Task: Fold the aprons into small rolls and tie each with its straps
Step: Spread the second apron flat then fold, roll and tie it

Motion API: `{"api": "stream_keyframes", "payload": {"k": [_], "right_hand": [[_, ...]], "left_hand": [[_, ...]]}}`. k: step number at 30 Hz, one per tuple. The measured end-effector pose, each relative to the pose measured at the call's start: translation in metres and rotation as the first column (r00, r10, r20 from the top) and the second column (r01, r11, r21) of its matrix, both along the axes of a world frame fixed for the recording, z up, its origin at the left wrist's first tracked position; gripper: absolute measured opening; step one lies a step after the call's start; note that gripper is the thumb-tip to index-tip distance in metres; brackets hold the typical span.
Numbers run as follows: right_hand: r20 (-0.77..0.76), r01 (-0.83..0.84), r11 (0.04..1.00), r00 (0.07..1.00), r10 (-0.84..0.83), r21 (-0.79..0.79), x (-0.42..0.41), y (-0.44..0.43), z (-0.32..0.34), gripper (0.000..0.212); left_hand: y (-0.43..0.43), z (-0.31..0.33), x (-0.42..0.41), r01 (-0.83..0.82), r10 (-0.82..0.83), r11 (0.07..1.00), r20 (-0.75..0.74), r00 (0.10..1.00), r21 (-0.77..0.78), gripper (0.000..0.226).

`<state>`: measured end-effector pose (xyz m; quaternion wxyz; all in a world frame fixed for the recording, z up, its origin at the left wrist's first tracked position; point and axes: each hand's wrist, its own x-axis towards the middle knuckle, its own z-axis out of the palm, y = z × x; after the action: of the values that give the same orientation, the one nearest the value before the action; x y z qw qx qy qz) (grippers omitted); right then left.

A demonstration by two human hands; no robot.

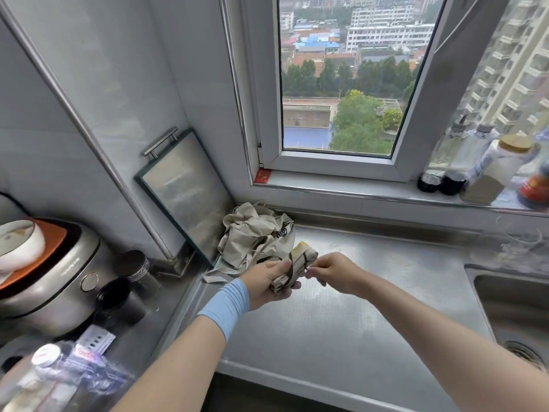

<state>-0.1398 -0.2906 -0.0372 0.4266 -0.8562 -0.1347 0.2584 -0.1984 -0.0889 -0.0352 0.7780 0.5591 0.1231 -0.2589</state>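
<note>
A small beige apron roll [301, 264] with dark straps wound around it is held above the steel counter [341, 316]. My left hand [267, 285], with a blue band on the wrist, grips the roll from below. My right hand [332, 272] pinches at the roll's right side, where a thin strap end seems to run; the strap itself is hard to make out. Behind them a crumpled heap of beige aprons [252, 233] with dark straps lies in the counter's back corner.
A metal tray [184, 188] leans against the wall left of the heap. A rice cooker [44, 281] and dark cups [124, 295] stand at the left. The sink [517, 316] is at the right. Bottles [490, 171] line the window sill.
</note>
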Motion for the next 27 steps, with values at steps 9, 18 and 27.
{"api": "stream_keyframes", "payload": {"k": [9, 18, 27], "right_hand": [[0.077, -0.144, 0.943, 0.982, 0.174, -0.301, -0.011, -0.024, -0.041, 0.018], [0.384, -0.204, 0.804, 0.795, 0.469, -0.558, -0.039, -0.041, -0.129, 0.017], [0.400, -0.222, 0.859, 0.813, 0.424, -0.460, -0.043, -0.049, -0.162, 0.025]], "left_hand": [[-0.060, -0.071, -0.001, -0.115, 0.162, 0.934, -0.113, 0.980, 0.338, 0.020], [-0.107, -0.154, -0.034, -0.141, 0.276, 0.839, -0.188, 0.943, 0.526, 0.047], [-0.115, -0.174, -0.049, -0.166, 0.204, 0.643, 0.042, 0.978, 0.748, 0.038]]}}
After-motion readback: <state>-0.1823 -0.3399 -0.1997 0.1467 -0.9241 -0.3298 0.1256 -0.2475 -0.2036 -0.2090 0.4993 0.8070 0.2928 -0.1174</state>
